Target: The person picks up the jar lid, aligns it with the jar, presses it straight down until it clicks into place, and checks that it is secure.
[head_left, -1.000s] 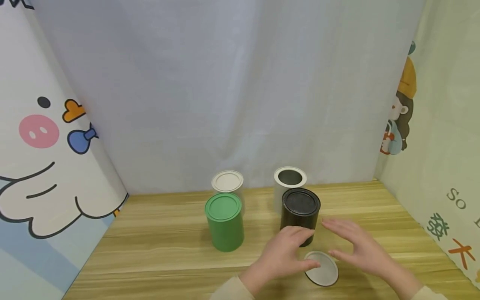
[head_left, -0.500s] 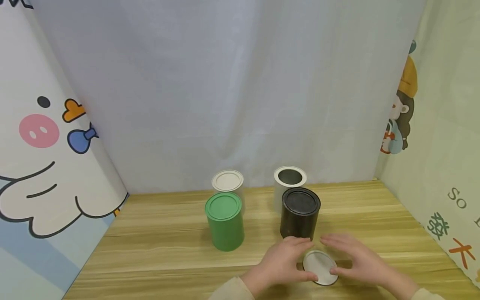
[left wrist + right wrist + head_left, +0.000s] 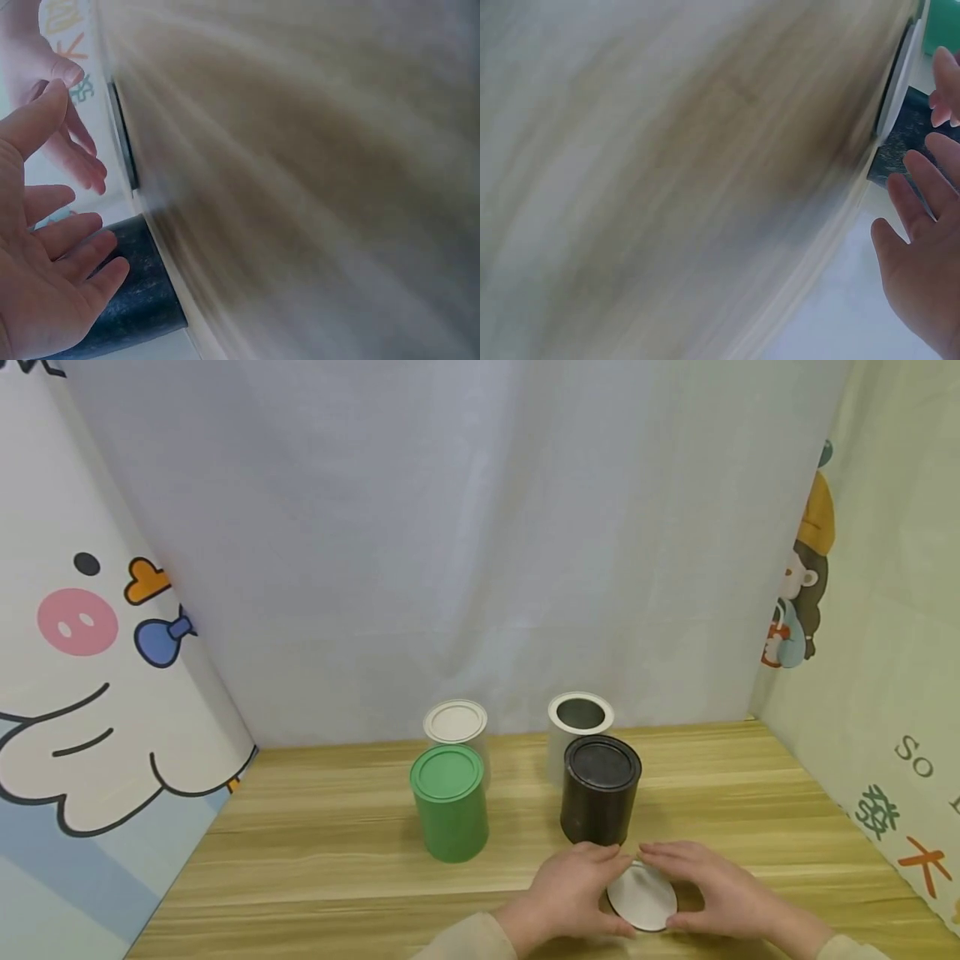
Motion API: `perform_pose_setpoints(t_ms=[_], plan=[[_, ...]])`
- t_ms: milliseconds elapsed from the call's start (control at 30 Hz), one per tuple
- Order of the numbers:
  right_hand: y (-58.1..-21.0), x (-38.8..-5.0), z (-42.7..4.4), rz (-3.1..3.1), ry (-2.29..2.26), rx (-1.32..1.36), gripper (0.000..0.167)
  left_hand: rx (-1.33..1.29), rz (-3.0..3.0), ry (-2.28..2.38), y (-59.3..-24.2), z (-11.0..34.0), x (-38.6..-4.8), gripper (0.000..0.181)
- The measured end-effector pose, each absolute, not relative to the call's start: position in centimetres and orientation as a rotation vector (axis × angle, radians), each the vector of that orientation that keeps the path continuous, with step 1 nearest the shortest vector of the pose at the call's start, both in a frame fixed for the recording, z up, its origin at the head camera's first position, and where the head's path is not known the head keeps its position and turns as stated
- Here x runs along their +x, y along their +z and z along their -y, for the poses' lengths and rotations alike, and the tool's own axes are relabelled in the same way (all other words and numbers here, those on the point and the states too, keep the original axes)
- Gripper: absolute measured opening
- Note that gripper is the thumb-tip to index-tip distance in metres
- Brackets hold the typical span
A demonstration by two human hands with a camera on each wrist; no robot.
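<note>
A round white lid with a dark edge lies flat on the wooden table. My left hand is at its left side and my right hand at its right, palms facing each other, thumbs toward the near edge. Both wrist views show relaxed, spread fingers; the left hand and right hand appear just off the lid, holding nothing. Right behind them stands a black can with its lid on. Beyond it is a white can with an open top and a dark inside.
To the left stands a green can with a green lid. A white can with its lid on is partly hidden behind it. Light grey cloth hangs at the back; printed sheets flank both sides.
Both hands have come down and nearer to me, from beside the black can to either side of the white lid. The lid and cans have stayed in place.
</note>
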State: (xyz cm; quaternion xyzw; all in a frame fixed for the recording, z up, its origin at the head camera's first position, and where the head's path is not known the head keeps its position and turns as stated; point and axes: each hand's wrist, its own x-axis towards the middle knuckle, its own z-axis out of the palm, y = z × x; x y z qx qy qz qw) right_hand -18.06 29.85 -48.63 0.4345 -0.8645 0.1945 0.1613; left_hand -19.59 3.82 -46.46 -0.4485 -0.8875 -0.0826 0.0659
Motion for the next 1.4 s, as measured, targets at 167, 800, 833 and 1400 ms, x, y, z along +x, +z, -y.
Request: perform_pose_setpoints(t_ms=[167,800,833,1400], plan=[[-48.7,-18.1,-30.1,2.487,0.555,1.26,0.074,-1.342,2.675,-0.236,-47.1,-4.1,-19.6,0.081],[-49.6,-18.3,-30.6,2.481,0.565,1.346,0.078,-1.388,2.792,-0.169,-47.6,-4.4,-20.0,0.08],[-49.6,-18.3,-30.6,2.488,0.567,1.348,0.078,-1.386,2.789,-0.16,-47.7,-4.5,-20.0,0.08],[-49.6,-18.4,-30.3,2.517,0.501,1.34,0.077,-1.376,2.754,-0.004,-47.9,-4.7,-19.8,0.064]])
